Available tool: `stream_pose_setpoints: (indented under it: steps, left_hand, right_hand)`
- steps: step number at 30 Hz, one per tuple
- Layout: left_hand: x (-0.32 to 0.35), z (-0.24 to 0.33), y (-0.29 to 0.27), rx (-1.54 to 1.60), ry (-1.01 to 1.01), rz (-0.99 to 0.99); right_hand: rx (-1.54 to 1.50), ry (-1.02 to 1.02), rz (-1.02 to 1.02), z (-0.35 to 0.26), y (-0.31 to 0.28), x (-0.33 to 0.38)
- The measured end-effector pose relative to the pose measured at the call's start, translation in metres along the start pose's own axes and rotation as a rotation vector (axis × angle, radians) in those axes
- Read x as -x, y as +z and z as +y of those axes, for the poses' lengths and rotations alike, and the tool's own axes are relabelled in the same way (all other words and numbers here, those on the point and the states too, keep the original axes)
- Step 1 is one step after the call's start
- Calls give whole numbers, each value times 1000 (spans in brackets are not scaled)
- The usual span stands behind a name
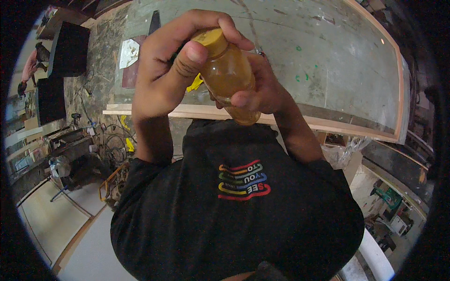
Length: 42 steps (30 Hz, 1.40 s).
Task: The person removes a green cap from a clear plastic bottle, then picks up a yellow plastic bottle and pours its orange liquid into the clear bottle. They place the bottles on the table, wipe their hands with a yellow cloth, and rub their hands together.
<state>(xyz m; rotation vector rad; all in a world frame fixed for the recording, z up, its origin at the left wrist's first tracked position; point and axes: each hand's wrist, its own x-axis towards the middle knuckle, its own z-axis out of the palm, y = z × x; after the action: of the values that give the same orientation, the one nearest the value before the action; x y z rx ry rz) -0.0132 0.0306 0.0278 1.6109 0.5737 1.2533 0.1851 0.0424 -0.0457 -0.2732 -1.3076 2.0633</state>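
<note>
A clear bottle (227, 75) with amber-yellow contents is held tilted in front of my chest, above the near edge of the worktable. Its yellow screw cap (213, 42) points up and to the left. My left hand (164, 65) is closed round the cap, thumb on the near side and fingers over the far side. Lower down, my right hand (265, 86) grips the bottle's body, with its thumb across the front. The right hand's other fingers are mostly hidden behind the bottle.
A grey-green worktable (290, 51) with a wooden edge strip (328, 125) lies beyond me. On its left are a dark saw-like blade (155, 21) and a white piece (129, 53). Something bright yellow (194, 83) shows behind my hands. Black boxes (70, 49) and tangled cables (112, 145) are farther left.
</note>
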Motion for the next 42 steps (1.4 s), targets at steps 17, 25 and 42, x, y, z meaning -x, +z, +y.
stream_pose_setpoints:
  steps: [17,25,42]
  left_hand:
    - [-4,9,6,-316,19,248]
    - [-2,5,10,-329,148,313]
    - [-21,15,12,-85,44,296]
  right_hand:
    - [899,-385,398,-15,19,-18]
    - [1133,-584,586,-10,30,-18]
    - [824,-417,469,-16,28,-16]
